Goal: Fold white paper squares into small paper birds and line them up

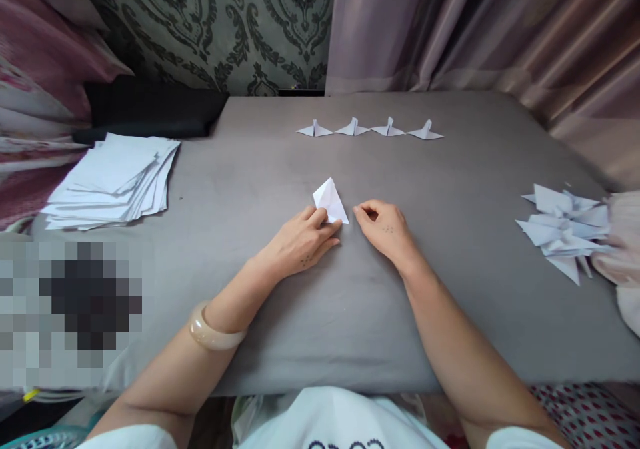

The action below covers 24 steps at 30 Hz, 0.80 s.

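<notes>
A small white sheet of paper [332, 199], folded into a pointed kite-like shape, lies on the grey cloth in front of me. My left hand [306, 239] is on its near left edge, holding it down against the table with bent fingers; one fingertip reaches its lower right part. Just right of the paper and apart from it is my right hand [383, 226], thumb and forefinger brought together and the other fingers curled in. Nothing shows in its pinch.
Four would exceed counting, so several folded paper cranes [354, 128] stand in a row farther back. More cranes [565, 226] are heaped at the right beside a pale cloth. A stack of white paper [113, 182] lies at the left, near a black item [155, 110].
</notes>
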Available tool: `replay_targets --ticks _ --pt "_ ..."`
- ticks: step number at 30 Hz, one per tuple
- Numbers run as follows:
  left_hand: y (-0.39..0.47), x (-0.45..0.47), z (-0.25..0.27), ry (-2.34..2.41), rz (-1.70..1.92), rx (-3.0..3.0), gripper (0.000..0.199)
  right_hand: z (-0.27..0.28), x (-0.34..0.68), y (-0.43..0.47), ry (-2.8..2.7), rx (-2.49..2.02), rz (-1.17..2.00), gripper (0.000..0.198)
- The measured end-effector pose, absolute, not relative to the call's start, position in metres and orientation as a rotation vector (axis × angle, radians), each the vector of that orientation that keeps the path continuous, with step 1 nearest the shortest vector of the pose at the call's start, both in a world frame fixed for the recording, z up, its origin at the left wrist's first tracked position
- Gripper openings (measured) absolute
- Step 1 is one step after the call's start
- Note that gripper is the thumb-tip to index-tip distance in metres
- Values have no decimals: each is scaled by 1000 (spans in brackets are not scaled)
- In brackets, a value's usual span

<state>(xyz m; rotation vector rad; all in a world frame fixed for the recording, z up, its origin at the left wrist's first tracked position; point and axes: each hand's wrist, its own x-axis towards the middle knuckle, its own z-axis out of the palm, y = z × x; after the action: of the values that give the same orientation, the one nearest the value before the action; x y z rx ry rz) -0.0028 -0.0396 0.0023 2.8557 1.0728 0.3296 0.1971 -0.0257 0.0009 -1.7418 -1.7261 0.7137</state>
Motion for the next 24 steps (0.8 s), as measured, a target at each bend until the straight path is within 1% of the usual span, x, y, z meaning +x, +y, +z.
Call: replay_targets --ticks 5,9,11,13,14,16,17,18,20,21,24 --pt "-37 1 -1 1107 425 2826 42 -3 191 -29 -1801 -1638 722 16" --pt "-33 -2 -6 1153 594 2726 30 -7 186 -32 -1819 -1630 733 18" --pt "-32 -4 -7 1209 724 2680 24 -7 183 -33 -1821 -1578 775 16" --pt "-32 -6 -7 1352 952 2620 19 -6 181 -35 -1848 -1507 743 10" --pt "-32 -7 -6 1440 1074 2593 25 -4 180 -36 -1880 -1472 675 8" --pt "-32 -9 -4 1584 1223 2569 40 -1 178 -39 -1979 -1412 457 14" --pt "-33 -10 -3 1615 1218 2586 42 1 177 -40 -2034 -1386 338 19" --pt "-33 -11 -2 1614 1162 2622 39 2 176 -42 -2087 -1364 235 24" --pt "-34 -12 0 1561 995 2703 28 4 176 -43 -2168 -1340 95 30" --pt "-34 -13 1 1524 920 2741 26 5 176 -42 -2198 -1336 60 31" --pt "-34 -12 1 1429 763 2823 28 4 179 -41 -2266 -1338 20 32"
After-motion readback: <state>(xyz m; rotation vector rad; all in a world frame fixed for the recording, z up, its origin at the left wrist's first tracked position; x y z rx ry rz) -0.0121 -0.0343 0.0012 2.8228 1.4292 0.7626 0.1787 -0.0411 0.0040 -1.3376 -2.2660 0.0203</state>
